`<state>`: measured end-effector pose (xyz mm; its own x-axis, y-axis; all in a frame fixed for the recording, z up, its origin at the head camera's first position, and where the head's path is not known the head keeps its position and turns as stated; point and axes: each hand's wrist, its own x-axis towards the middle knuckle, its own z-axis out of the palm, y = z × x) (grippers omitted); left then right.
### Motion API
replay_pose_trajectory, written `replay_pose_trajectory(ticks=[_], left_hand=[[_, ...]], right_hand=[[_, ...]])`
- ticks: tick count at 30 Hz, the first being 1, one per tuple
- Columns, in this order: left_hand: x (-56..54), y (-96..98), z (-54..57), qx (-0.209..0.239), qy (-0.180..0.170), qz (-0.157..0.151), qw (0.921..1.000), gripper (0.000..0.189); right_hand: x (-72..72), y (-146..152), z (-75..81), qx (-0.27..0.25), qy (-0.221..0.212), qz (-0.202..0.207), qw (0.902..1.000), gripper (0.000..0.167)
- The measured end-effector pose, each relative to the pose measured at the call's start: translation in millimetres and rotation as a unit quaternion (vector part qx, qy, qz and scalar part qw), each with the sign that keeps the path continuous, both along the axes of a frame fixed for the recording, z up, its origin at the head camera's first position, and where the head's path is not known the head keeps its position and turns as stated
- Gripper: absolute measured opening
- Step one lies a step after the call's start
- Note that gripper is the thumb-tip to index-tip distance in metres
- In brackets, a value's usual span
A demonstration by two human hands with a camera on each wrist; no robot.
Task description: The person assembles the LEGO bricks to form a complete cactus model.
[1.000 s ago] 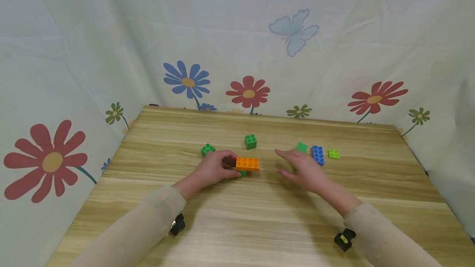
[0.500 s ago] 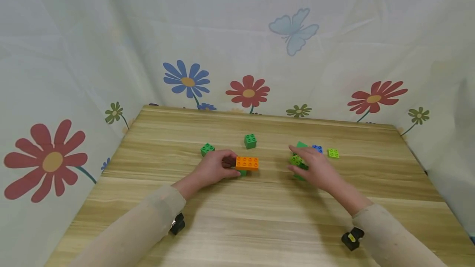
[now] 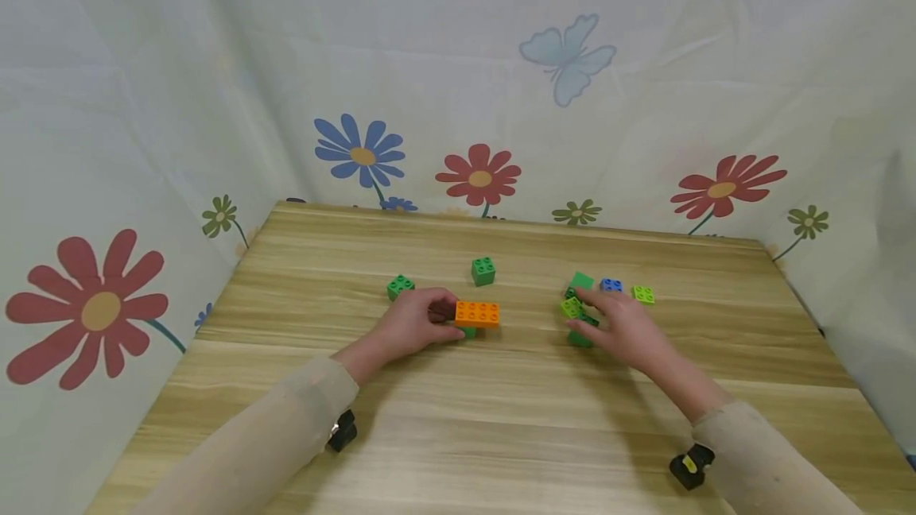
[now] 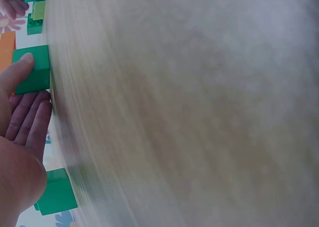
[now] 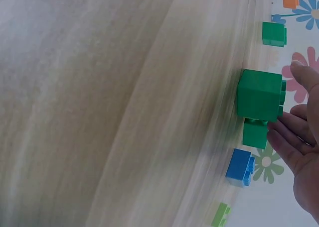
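In the head view my left hand (image 3: pixel 411 324) holds a green building brick (image 4: pixel 40 75) with its thumb on one face. A long orange brick (image 3: pixel 477 314) sits on top of that green one. My right hand (image 3: pixel 626 328) has its fingers spread beside a small lime brick (image 3: pixel 571 307), which rests on a green brick (image 3: pixel 581 338). In the right wrist view its thumb stands apart from the green brick, with the fingertips close by. Just behind lies another green brick (image 3: pixel 581 282) on its side, studs towards the lime one.
Two green bricks stand farther back, one at the centre (image 3: pixel 483 271) and one (image 3: pixel 400 287) beyond the left hand. To the right are a blue brick (image 3: pixel 611 285), partly hidden by the right hand, and a flat lime brick (image 3: pixel 643 294). A flowered cloth (image 3: pixel 458 86) hangs behind the table.
My right hand has drawn back to the right, uncovering the lime brick and the green bricks around it, and now hides part of the blue brick. The left hand has stayed in place.
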<state>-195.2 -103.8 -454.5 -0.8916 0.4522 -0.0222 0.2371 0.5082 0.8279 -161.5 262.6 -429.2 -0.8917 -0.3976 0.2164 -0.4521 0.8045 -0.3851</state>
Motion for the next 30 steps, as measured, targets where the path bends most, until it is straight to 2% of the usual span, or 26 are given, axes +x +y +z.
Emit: replay_pose_trajectory(ticks=[10, 20, 30], left_hand=[[-0.6, -1.4, -2.2, -0.006, 0.002, -0.004, 1.0000, 0.036], [-0.4, -1.4, -1.3, -0.007, 0.003, -0.003, 1.0000, 0.037], [-0.7, -2.1, -1.6, -0.007, -0.005, -0.003, 1.0000, 0.036]], right_hand=[[-3.4, -1, 1.4, 0.004, -0.037, -0.005, 0.9993, 0.059], [-4.8, -7, 4.1, 0.037, -0.054, -0.008, 0.9979, 0.059], [-9.8, -21, 7.1, 0.064, -0.062, 0.015, 0.9959, 0.056]])
